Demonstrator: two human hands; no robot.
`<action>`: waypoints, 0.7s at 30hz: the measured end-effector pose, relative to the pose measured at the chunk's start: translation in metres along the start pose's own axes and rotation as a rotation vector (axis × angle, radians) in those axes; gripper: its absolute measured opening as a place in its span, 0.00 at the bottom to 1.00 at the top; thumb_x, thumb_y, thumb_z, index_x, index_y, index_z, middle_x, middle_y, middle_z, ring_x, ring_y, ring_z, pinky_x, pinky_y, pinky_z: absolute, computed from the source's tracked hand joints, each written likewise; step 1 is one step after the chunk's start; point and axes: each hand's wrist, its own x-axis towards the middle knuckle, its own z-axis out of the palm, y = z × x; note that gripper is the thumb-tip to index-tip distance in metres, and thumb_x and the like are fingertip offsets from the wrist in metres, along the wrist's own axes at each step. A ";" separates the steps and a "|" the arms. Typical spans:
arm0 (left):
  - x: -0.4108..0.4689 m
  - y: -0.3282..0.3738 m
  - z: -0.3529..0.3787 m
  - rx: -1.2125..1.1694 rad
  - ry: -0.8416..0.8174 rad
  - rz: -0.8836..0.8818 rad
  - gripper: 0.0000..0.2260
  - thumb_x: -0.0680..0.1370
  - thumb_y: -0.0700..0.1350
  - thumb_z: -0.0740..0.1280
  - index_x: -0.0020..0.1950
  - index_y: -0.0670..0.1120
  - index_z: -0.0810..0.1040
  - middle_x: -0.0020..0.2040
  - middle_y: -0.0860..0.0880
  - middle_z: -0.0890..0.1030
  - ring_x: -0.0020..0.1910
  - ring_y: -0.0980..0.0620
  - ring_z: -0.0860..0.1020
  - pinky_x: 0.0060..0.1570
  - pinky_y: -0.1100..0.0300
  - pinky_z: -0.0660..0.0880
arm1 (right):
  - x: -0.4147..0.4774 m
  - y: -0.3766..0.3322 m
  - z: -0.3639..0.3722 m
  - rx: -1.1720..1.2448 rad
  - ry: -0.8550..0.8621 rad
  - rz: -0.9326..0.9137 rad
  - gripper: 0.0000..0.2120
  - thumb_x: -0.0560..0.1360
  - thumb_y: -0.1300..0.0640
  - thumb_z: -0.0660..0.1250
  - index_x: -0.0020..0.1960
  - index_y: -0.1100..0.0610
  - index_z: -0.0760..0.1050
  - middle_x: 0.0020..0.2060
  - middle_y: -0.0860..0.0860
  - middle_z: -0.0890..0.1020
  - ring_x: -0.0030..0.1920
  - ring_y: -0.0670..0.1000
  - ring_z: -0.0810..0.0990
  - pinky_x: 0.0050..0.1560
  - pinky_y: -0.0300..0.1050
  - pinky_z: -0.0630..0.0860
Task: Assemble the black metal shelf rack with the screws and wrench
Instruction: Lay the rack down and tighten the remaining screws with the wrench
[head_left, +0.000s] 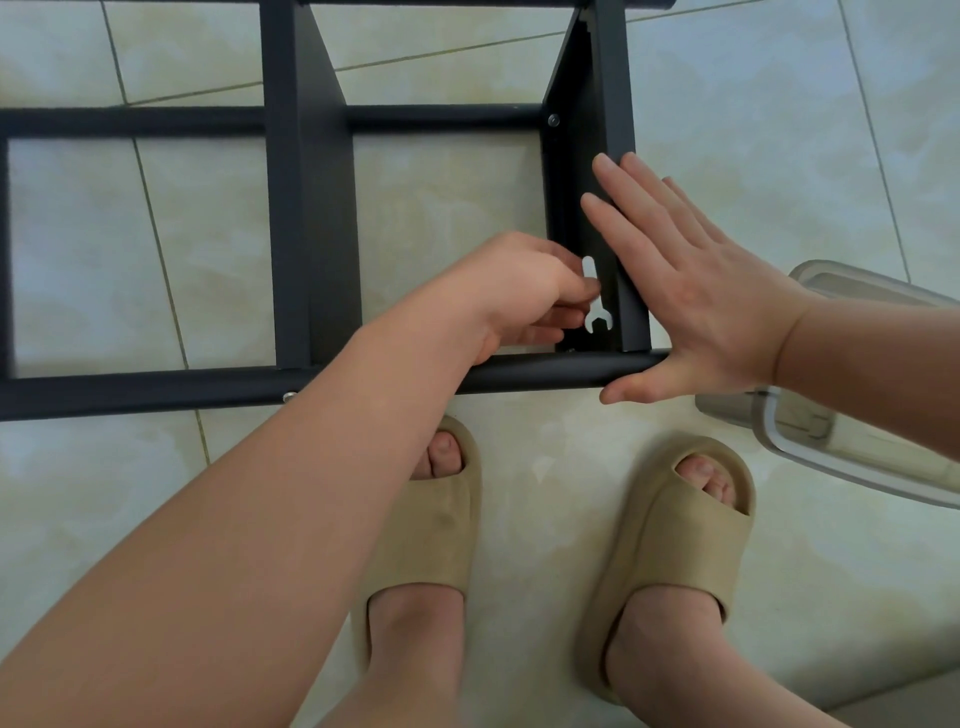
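Okay, head view, the only one. The rack lies on the floor just beyond the feet. Its long axis runs left-right and it leaves the frame on the left. Tubes run left-right; panels run away from the person.

The right hand is flat with fingers straight, pressing on the right end panel, thumb at the near tube.

The left hand pinches the wrench mid-shank inside that end bay. The wrench's long axis runs near-far, with the open jaw at the near end, pointing at the near tube joint.

One screw is seated at the far joint.

Handling, my read:
- **Rack:** stiff painted steel, some weight, smooth. Brace it on a panel or tube, as here.
- **Wrench:** thin, flat, light, stiff and easy to fumble. Grip the shank and leave the jaw clear.
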 end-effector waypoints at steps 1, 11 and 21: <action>0.001 0.000 0.002 0.003 0.014 0.016 0.05 0.78 0.40 0.71 0.46 0.49 0.78 0.39 0.51 0.83 0.37 0.56 0.82 0.44 0.59 0.79 | 0.000 0.000 0.000 0.001 -0.002 0.002 0.62 0.68 0.19 0.56 0.82 0.65 0.46 0.81 0.63 0.46 0.81 0.63 0.43 0.77 0.69 0.53; 0.001 0.003 0.008 -0.088 -0.014 0.071 0.05 0.80 0.38 0.67 0.48 0.47 0.75 0.43 0.46 0.83 0.40 0.51 0.84 0.47 0.57 0.80 | 0.000 0.000 0.000 0.005 0.008 -0.003 0.62 0.68 0.19 0.56 0.81 0.65 0.47 0.81 0.63 0.46 0.81 0.64 0.44 0.77 0.69 0.53; 0.001 0.003 0.006 -0.154 -0.060 0.025 0.05 0.80 0.38 0.66 0.46 0.47 0.75 0.37 0.48 0.83 0.38 0.50 0.85 0.39 0.58 0.81 | 0.000 0.001 0.001 -0.002 0.014 -0.005 0.62 0.68 0.19 0.56 0.81 0.65 0.47 0.81 0.64 0.46 0.81 0.64 0.44 0.77 0.69 0.53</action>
